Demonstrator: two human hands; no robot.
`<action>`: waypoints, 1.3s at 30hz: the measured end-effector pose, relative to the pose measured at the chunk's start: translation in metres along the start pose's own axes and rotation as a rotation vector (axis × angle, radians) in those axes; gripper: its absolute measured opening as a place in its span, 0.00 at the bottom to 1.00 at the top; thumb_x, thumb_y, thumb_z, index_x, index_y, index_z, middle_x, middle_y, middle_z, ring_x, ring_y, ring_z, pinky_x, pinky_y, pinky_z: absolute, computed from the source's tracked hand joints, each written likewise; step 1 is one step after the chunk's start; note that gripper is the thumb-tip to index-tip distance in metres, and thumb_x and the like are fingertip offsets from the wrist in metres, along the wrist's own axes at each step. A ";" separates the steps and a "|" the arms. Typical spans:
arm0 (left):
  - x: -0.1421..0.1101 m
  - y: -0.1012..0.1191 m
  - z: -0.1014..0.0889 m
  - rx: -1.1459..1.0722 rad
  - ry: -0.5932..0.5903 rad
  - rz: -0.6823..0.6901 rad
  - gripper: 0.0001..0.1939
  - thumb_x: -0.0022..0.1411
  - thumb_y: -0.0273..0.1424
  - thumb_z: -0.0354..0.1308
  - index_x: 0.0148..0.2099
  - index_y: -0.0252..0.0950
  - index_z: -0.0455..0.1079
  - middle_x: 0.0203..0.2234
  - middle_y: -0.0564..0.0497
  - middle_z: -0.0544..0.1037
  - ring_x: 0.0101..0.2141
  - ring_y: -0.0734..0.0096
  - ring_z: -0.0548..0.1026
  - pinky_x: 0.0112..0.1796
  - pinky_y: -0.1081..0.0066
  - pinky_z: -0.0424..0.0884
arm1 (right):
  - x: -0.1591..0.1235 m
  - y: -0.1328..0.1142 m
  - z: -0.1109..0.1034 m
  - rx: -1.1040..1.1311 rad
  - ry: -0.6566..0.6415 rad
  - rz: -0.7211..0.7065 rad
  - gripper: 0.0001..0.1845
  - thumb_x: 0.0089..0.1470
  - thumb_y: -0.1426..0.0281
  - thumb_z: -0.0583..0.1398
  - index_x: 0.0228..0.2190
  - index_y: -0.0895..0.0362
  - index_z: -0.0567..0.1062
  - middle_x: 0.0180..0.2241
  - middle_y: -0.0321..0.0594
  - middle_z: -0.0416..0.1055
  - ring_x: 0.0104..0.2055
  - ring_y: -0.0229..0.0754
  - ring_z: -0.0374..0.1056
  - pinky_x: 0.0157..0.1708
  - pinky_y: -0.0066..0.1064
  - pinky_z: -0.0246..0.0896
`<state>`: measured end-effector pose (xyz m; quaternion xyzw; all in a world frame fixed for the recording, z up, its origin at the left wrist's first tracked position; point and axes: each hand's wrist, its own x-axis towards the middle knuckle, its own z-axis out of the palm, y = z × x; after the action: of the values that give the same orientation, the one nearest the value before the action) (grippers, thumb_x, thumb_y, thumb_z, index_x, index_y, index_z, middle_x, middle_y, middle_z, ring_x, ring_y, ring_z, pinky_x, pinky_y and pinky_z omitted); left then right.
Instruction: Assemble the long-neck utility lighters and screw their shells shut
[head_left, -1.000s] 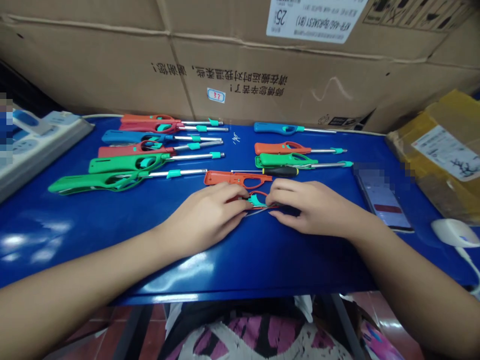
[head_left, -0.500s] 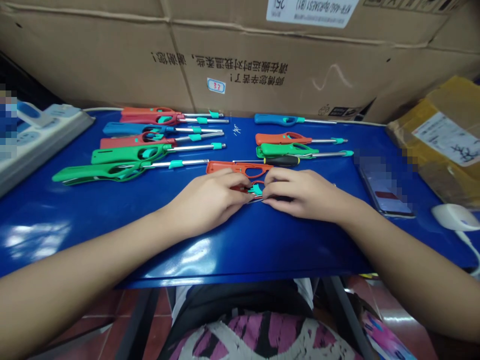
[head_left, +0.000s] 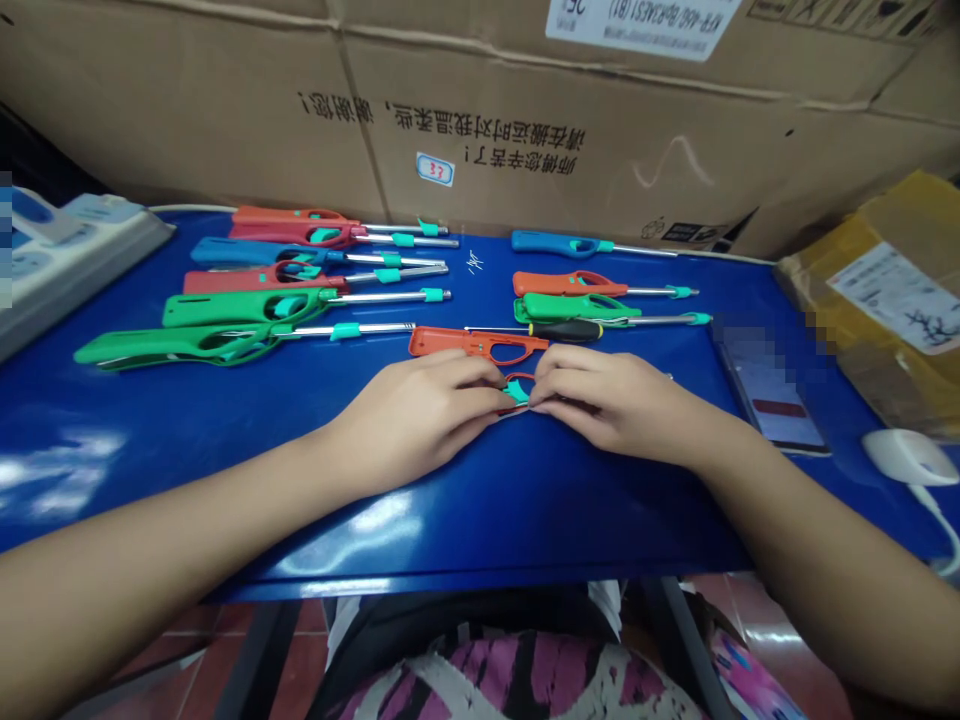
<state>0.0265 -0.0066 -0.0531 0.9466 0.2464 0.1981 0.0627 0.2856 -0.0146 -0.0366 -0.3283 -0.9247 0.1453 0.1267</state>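
Note:
An opened orange lighter with a turquoise trigger (head_left: 516, 391) lies on the blue table between my hands, mostly covered by them. My left hand (head_left: 442, 405) is closed on its left part, with thumb and index finger pinched by the trigger. From the other side my right hand (head_left: 600, 395) pinches at the same spot, its fingertips almost touching the left ones. What lies under the fingertips is hidden. Just beyond the hands is a loose orange shell half (head_left: 450, 343), and a screwdriver (head_left: 566, 330) with a black and yellow handle rests along it.
Several long-necked lighters in green (head_left: 247, 305), red and blue lie in rows at the left. A blue lighter (head_left: 559, 242), an orange one and a green one lie back right. A phone (head_left: 780, 400), a power strip (head_left: 75, 245) and a large cardboard box (head_left: 247, 120) surround them.
The view has shifted slightly. Both hands stay at the lighter, and the left fingers have moved a little rightward over the trigger area, closer to the right fingertips.

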 end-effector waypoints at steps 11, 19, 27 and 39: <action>-0.001 0.000 0.003 -0.042 0.016 -0.011 0.13 0.73 0.30 0.53 0.50 0.41 0.79 0.44 0.48 0.79 0.44 0.64 0.77 0.42 0.66 0.76 | -0.003 0.000 -0.012 0.042 -0.082 0.051 0.12 0.63 0.65 0.59 0.29 0.56 0.75 0.38 0.39 0.74 0.32 0.36 0.69 0.32 0.29 0.59; -0.002 0.001 0.002 -0.023 0.071 -0.002 0.12 0.72 0.30 0.54 0.50 0.42 0.79 0.44 0.48 0.81 0.42 0.66 0.79 0.41 0.68 0.77 | -0.001 0.001 -0.008 0.073 -0.039 0.073 0.09 0.64 0.71 0.58 0.36 0.54 0.79 0.40 0.39 0.77 0.38 0.37 0.73 0.36 0.28 0.62; -0.002 0.001 0.000 -0.022 0.059 0.011 0.12 0.72 0.30 0.54 0.49 0.41 0.79 0.43 0.49 0.81 0.43 0.63 0.79 0.41 0.65 0.78 | -0.007 0.002 -0.011 0.091 -0.011 0.032 0.11 0.65 0.69 0.58 0.37 0.54 0.81 0.39 0.38 0.79 0.36 0.37 0.74 0.37 0.28 0.64; -0.002 0.002 0.000 0.016 0.051 0.030 0.12 0.73 0.30 0.54 0.46 0.38 0.79 0.45 0.48 0.82 0.43 0.64 0.78 0.44 0.64 0.78 | -0.006 -0.003 -0.013 0.004 -0.067 0.036 0.13 0.66 0.67 0.57 0.34 0.54 0.81 0.40 0.40 0.78 0.35 0.38 0.74 0.36 0.30 0.66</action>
<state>0.0252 -0.0092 -0.0535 0.9453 0.2355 0.2212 0.0458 0.2928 -0.0181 -0.0242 -0.3398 -0.9220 0.1604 0.0937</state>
